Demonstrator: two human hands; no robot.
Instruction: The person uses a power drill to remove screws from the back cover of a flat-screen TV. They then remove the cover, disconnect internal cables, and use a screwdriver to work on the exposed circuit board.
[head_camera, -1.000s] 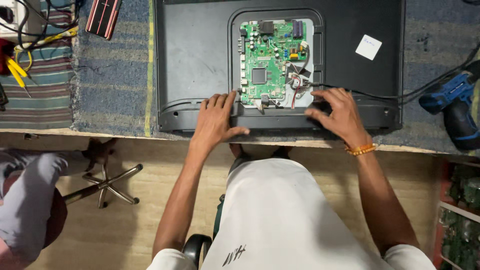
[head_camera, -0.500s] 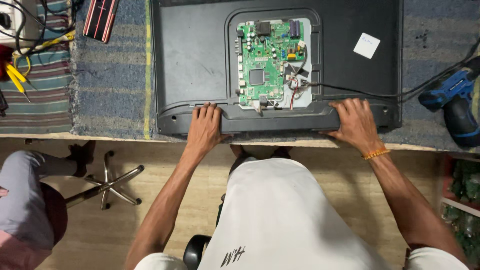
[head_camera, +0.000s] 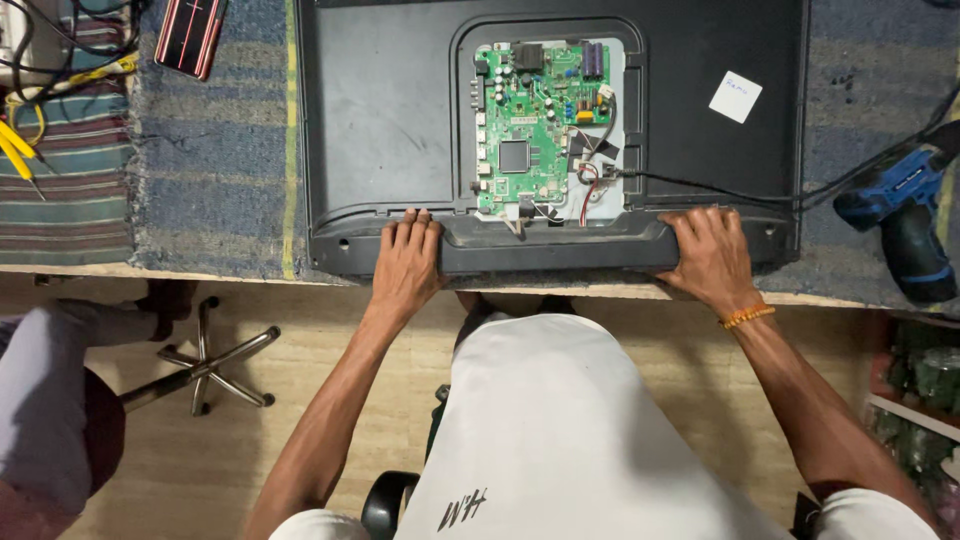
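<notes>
We are pressing both palms on the near edge of the black television back panel (head_camera: 400, 120), lying face down on the blue mat (head_camera: 215, 150) over the desk (head_camera: 200, 272). Our left hand (head_camera: 408, 262) is resting flat, its grip released, fingers laid over the rim; our right hand (head_camera: 708, 255) is doing likewise further right. The cover plate is already off, leaving the green circuit board (head_camera: 530, 125) exposed with its wires (head_camera: 585, 190) loose. The blue drill (head_camera: 905, 225) is lying untouched at right.
</notes>
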